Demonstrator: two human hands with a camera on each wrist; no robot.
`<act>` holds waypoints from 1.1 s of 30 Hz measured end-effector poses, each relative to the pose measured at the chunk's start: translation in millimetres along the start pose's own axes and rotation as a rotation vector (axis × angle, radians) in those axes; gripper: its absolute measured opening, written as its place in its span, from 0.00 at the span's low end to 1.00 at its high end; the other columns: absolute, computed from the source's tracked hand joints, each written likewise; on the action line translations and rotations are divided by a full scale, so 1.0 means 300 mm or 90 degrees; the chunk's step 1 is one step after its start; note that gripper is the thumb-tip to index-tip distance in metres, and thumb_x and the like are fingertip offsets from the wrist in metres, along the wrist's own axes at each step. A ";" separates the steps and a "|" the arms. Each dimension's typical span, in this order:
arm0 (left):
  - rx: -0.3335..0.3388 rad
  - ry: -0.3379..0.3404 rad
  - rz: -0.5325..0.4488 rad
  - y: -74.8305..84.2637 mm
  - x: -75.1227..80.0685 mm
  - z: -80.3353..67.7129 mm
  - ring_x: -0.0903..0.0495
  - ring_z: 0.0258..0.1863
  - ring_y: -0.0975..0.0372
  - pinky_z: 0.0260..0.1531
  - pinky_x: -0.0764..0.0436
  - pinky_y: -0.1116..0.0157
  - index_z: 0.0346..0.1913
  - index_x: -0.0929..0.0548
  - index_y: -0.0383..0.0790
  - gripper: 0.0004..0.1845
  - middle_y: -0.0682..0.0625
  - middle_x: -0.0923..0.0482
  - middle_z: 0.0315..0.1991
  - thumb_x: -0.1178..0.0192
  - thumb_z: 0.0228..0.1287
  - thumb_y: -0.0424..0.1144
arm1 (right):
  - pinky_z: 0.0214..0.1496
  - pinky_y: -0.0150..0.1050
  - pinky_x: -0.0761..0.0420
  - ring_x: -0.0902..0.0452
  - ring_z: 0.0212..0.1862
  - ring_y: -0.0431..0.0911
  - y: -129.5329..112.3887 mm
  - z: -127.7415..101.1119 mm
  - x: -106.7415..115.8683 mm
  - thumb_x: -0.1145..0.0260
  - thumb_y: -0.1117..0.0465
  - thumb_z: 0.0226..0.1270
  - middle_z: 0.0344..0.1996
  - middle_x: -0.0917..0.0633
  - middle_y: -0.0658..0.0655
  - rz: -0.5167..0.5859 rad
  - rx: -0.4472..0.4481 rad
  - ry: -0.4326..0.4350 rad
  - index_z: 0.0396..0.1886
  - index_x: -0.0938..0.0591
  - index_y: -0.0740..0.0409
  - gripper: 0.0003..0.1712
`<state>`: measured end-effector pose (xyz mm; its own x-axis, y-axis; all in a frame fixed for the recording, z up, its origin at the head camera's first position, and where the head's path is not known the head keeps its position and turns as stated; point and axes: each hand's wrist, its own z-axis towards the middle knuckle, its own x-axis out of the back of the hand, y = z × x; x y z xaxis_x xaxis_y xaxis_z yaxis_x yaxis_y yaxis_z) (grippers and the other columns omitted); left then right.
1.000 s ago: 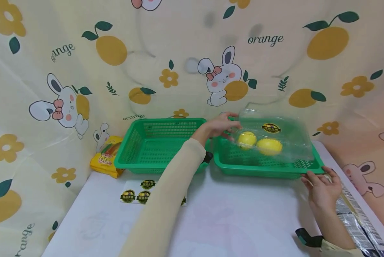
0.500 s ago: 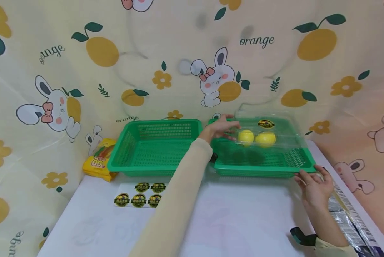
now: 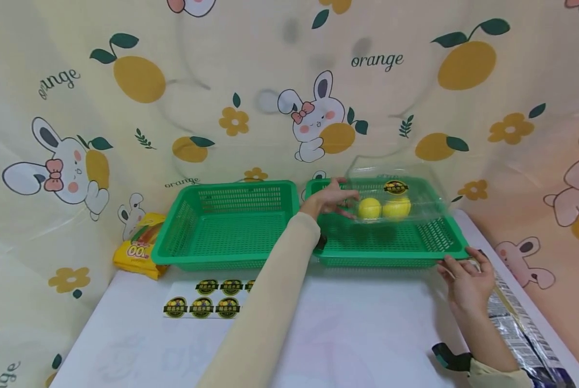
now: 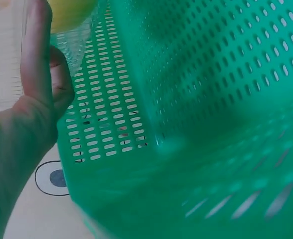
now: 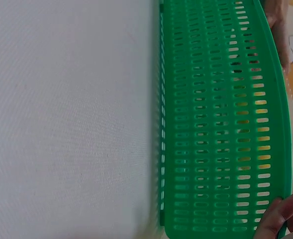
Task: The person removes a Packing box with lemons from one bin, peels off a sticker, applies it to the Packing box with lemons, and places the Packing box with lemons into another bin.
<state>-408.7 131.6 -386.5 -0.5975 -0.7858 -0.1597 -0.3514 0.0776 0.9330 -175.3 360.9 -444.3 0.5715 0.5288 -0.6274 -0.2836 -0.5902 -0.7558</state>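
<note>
My left hand [image 3: 332, 198] grips the left end of a clear plastic clamshell box [image 3: 425, 196] with a black-and-gold sticker on its lid. Inside lie yellow lemons [image 3: 397, 208]. The box is held over the back part of the right green basket [image 3: 381, 258]. In the left wrist view, the hand [image 4: 37, 84] stands by the basket's perforated wall, a blurred yellow lemon [image 4: 70, 12] beyond its fingers. My right hand [image 3: 471, 280] pinches the front right corner of that basket; its fingers [image 5: 278, 216] curl over the rim in the right wrist view.
A second green basket [image 3: 211, 262] stands to the left, with a yellow snack packet [image 3: 139, 250] beside it. A sheet of round stickers [image 3: 202, 308] lies in front. Silver packaging [image 3: 517, 323] lies along the table's right edge. A printed cloth [image 3: 250, 64] hangs behind.
The box has shifted toward the back of the right basket and its near right corner has risen. The right hand stays on the basket corner. The head view has turned slightly right.
</note>
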 end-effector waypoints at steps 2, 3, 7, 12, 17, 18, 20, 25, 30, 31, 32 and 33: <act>0.009 -0.005 0.005 -0.002 -0.002 0.001 0.36 0.70 0.41 0.42 0.14 0.49 0.77 0.58 0.50 0.45 0.32 0.42 0.71 0.41 0.68 0.31 | 0.23 0.36 0.15 0.15 0.23 0.48 -0.001 0.001 0.000 0.35 0.79 0.62 0.27 0.15 0.58 0.002 0.001 0.001 0.58 0.32 0.54 0.29; 0.012 -0.010 0.008 -0.004 -0.003 0.001 0.36 0.70 0.41 0.43 0.15 0.49 0.77 0.59 0.50 0.45 0.32 0.44 0.72 0.42 0.68 0.31 | 0.23 0.36 0.15 0.15 0.23 0.49 -0.002 0.000 0.000 0.34 0.79 0.62 0.27 0.15 0.58 0.003 0.001 0.002 0.57 0.32 0.54 0.29; 0.033 -0.015 0.036 -0.014 0.000 -0.003 0.34 0.68 0.41 0.43 0.15 0.48 0.76 0.58 0.51 0.44 0.34 0.46 0.73 0.41 0.68 0.30 | 0.23 0.36 0.16 0.15 0.23 0.48 -0.002 -0.001 -0.001 0.35 0.79 0.62 0.26 0.16 0.58 0.000 -0.001 0.006 0.57 0.32 0.55 0.28; 0.080 -0.005 0.039 -0.026 0.010 -0.005 0.30 0.65 0.41 0.41 0.14 0.49 0.77 0.57 0.52 0.46 0.33 0.44 0.70 0.40 0.67 0.28 | 0.23 0.35 0.16 0.16 0.23 0.49 -0.001 -0.003 -0.002 0.34 0.78 0.62 0.26 0.17 0.57 -0.004 -0.002 0.014 0.57 0.31 0.54 0.28; 0.099 -0.008 0.027 -0.032 0.015 -0.003 0.26 0.59 0.41 0.43 0.14 0.49 0.76 0.56 0.52 0.46 0.33 0.37 0.60 0.38 0.65 0.27 | 0.23 0.36 0.16 0.15 0.23 0.49 -0.002 0.002 -0.003 0.34 0.78 0.61 0.25 0.17 0.58 -0.004 0.003 0.019 0.57 0.31 0.54 0.29; 0.103 -0.007 0.027 -0.034 0.017 -0.002 0.25 0.58 0.42 0.43 0.14 0.49 0.76 0.56 0.52 0.47 0.34 0.36 0.57 0.38 0.65 0.27 | 0.23 0.36 0.16 0.15 0.24 0.49 -0.002 0.002 -0.003 0.33 0.78 0.61 0.26 0.17 0.58 -0.006 0.004 0.016 0.57 0.31 0.54 0.29; 0.115 -0.006 0.030 -0.037 0.021 -0.001 0.23 0.53 0.43 0.43 0.14 0.49 0.76 0.56 0.52 0.47 0.36 0.35 0.51 0.39 0.65 0.27 | 0.24 0.36 0.15 0.15 0.24 0.49 -0.004 0.003 -0.001 0.33 0.78 0.61 0.27 0.16 0.58 -0.007 0.001 0.012 0.58 0.31 0.54 0.29; 0.133 -0.003 0.036 -0.050 0.027 0.000 0.23 0.49 0.44 0.44 0.15 0.49 0.77 0.57 0.52 0.48 0.39 0.35 0.43 0.39 0.64 0.25 | 0.25 0.36 0.15 0.14 0.25 0.50 -0.006 -0.002 0.007 0.32 0.76 0.61 0.29 0.16 0.58 -0.011 -0.009 0.001 0.59 0.32 0.54 0.31; 0.141 0.003 0.016 -0.052 0.021 -0.006 0.27 0.57 0.42 0.47 0.16 0.47 0.77 0.57 0.53 0.49 0.33 0.36 0.58 0.38 0.64 0.25 | 0.26 0.36 0.15 0.14 0.26 0.50 -0.007 -0.004 0.010 0.31 0.75 0.61 0.30 0.15 0.58 -0.014 -0.011 -0.007 0.59 0.32 0.54 0.31; 0.145 0.004 0.015 -0.051 0.018 -0.007 0.28 0.59 0.41 0.48 0.17 0.47 0.78 0.57 0.54 0.49 0.32 0.38 0.62 0.38 0.65 0.25 | 0.26 0.36 0.15 0.14 0.26 0.49 -0.008 -0.004 0.010 0.31 0.76 0.61 0.30 0.15 0.58 -0.014 -0.010 -0.008 0.59 0.32 0.54 0.31; 0.149 0.005 0.019 -0.048 0.015 -0.009 0.29 0.60 0.41 0.49 0.17 0.47 0.78 0.57 0.54 0.49 0.32 0.40 0.66 0.38 0.65 0.26 | 0.26 0.36 0.15 0.14 0.25 0.49 -0.008 -0.002 0.010 0.32 0.76 0.61 0.29 0.15 0.58 -0.013 -0.009 -0.007 0.59 0.32 0.54 0.31; 0.152 0.003 0.029 -0.045 0.012 -0.010 0.30 0.62 0.40 0.50 0.17 0.48 0.78 0.59 0.55 0.50 0.32 0.43 0.69 0.38 0.66 0.27 | 0.25 0.36 0.15 0.14 0.25 0.50 -0.010 0.000 0.010 0.32 0.77 0.61 0.29 0.16 0.58 -0.010 -0.010 -0.005 0.59 0.32 0.54 0.31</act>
<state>-403.9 125.9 -398.8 -0.6132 -0.7812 -0.1169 -0.4852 0.2558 0.8361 -172.6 364.2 -444.0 0.5699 0.5429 -0.6168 -0.2620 -0.5914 -0.7627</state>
